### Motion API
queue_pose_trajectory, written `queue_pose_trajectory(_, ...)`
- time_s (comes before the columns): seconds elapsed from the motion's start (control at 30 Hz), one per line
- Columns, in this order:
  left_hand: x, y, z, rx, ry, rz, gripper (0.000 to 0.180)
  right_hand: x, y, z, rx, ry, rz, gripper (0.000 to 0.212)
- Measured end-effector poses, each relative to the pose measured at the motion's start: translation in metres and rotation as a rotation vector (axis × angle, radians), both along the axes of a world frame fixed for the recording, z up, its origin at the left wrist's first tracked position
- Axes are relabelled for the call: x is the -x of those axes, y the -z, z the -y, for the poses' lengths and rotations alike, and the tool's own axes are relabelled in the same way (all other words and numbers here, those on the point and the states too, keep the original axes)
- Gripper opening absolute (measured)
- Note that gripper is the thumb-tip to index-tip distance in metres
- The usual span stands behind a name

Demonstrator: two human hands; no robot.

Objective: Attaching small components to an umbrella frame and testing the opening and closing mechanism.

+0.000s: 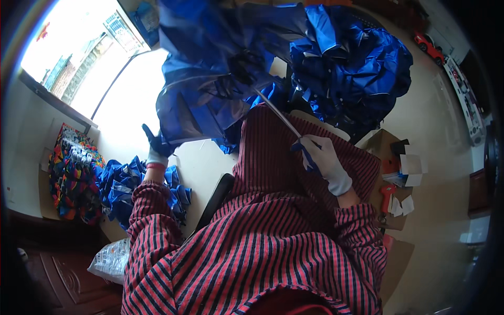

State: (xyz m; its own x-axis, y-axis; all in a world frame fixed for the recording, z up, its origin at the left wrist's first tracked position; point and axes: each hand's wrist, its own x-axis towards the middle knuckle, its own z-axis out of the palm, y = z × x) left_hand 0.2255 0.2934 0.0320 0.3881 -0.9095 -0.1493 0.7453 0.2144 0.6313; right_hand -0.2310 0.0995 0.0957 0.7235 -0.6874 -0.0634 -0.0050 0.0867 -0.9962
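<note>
A blue umbrella (pixel 191 107) with dark ribs gathered near its middle is partly spread in front of me, its canopy creased. Its thin metal shaft (pixel 277 111) slants down to the right over my lap. My right hand (pixel 321 157), in a white glove with blue palm, is closed round the lower end of that shaft. At the canopy's lower left edge is my left hand (pixel 156 146), gloved the same way. One finger of it points up and apart from the rest; the others lie against the edge, partly hidden.
A big heap of blue umbrellas (pixel 357 73) stands ahead to the right. More blue folded fabric (pixel 123 184) lies at the left, beside a multicoloured pile (pixel 76 178) and a clear plastic bag (pixel 111 261). An open cardboard box (pixel 375 144) and a red tool (pixel 387 197) are at right.
</note>
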Motion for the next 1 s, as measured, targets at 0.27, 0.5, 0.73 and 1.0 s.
queue_pose_trajectory(0.27, 0.037, 0.024, 0.091, -0.034, -0.203, 0.378, 0.047, -0.061, 0.033, -0.043, 0.767, -0.335, -0.299, 0.028)
queue_pose_trajectory(0.5, 0.023, 0.061, 0.109, -0.047, -0.075, 0.801, 0.036, -0.064, 0.037, -0.058, 0.709, -0.355, -0.232, 0.025)
queue_pose_trajectory(0.73, 0.036, 0.037, 0.134, 0.006, -0.46, 1.458, 0.027, -0.076, 0.051, -0.065, 0.345, -0.082, -0.259, 0.028)
queue_pose_trajectory(1.0, 0.063, 0.043, 0.149, 0.354, -0.215, 0.061, 0.023, -0.083, 0.021, -0.035, 0.983, 0.493, 0.111, 0.069)
